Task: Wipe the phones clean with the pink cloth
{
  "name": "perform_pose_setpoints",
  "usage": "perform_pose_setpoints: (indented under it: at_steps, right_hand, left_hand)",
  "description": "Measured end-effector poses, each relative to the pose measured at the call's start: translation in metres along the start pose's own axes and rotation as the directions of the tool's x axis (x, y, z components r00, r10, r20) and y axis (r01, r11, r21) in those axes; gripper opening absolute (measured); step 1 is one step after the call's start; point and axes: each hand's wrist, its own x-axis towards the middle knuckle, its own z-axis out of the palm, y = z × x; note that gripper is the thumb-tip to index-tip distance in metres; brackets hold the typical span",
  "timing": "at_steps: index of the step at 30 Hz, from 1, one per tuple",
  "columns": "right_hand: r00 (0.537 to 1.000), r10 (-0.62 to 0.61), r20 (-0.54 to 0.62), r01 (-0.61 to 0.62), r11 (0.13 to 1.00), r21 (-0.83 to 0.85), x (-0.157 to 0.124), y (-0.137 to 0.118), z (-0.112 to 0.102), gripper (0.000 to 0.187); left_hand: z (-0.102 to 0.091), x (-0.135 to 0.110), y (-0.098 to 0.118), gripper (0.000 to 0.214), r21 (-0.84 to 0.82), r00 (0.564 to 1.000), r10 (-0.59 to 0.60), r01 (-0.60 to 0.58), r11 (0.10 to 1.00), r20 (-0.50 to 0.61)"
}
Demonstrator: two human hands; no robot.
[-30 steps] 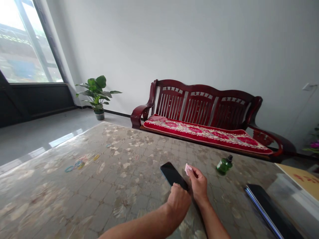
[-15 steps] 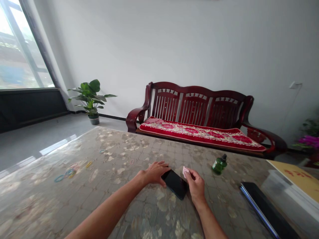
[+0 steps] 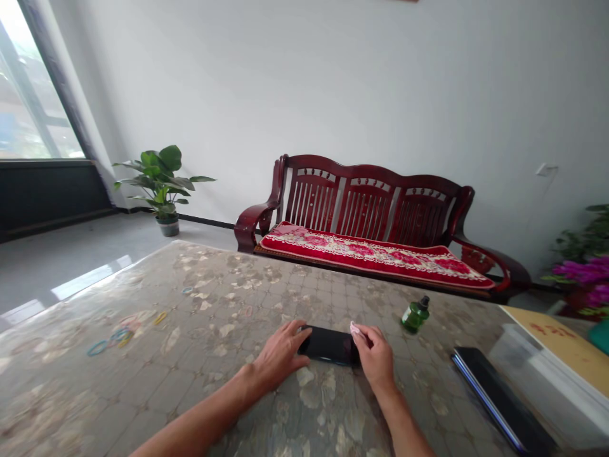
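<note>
A black smartphone (image 3: 327, 345) lies screen up on the patterned tablecloth (image 3: 304, 412), its long side running left to right. My left hand (image 3: 284, 348) grips its left end, thumb on the near edge and fingers on the far edge. Between the thumb and fingers of my right hand (image 3: 375, 355) is a small crumpled pinkish-white piece of tissue or cloth (image 3: 354, 329). That hand is at the phone's right end and hides part of it. A small green bottle with a black cap (image 3: 415, 315) stands to the right, beyond my right hand.
Colored rubber bands (image 3: 117, 337) are scattered at the table's left. On the right lie a dark flat case (image 3: 499, 397) and a clear box (image 3: 528, 362) with a tan cover (image 3: 561, 336). Behind the table stands a red wooden bench (image 3: 371, 203); a potted plant (image 3: 166, 184) is on the floor.
The phone has turned from a slant to lie nearly straight left to right. My left hand has shifted slightly left and down with it. My right hand keeps the tissue. The view has shifted slightly.
</note>
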Motion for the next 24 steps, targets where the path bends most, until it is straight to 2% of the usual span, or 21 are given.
perform_pose_setpoints:
  at_steps: [5, 8, 11, 17, 24]
  right_hand:
    - [0.983, -0.04, 0.181, 0.095, 0.946, -0.31, 0.003, -0.014, -0.007, 0.026]
    - [0.959, -0.028, 0.284, 0.173, 0.848, -0.5, 0.003, -0.016, -0.007, 0.025]
    - [0.942, -0.023, 0.336, 0.239, 0.75, -0.617, 0.001, -0.015, -0.005, 0.025]
    - [0.922, -0.036, 0.385, 0.306, 0.676, -0.67, 0.002, -0.026, 0.012, 0.025]
    - [0.867, -0.036, 0.497, 0.373, 0.708, -0.6, 0.008, -0.052, 0.044, 0.026]
  left_hand:
    - [0.008, -0.023, -0.014, 0.027, -0.028, 0.984, 0.154, -0.157, 0.987, -0.095]
    - [0.015, -0.025, -0.016, 0.025, -0.034, 0.975, 0.184, -0.189, 0.981, -0.12]
    - [0.019, -0.023, -0.017, 0.029, -0.054, 0.973, 0.204, -0.211, 0.976, -0.111]
    - [0.019, -0.019, -0.018, 0.03, -0.067, 0.968, 0.241, -0.245, 0.967, -0.063]
    - [0.025, -0.017, -0.02, 0.025, -0.076, 0.965, 0.249, -0.256, 0.964, -0.087]
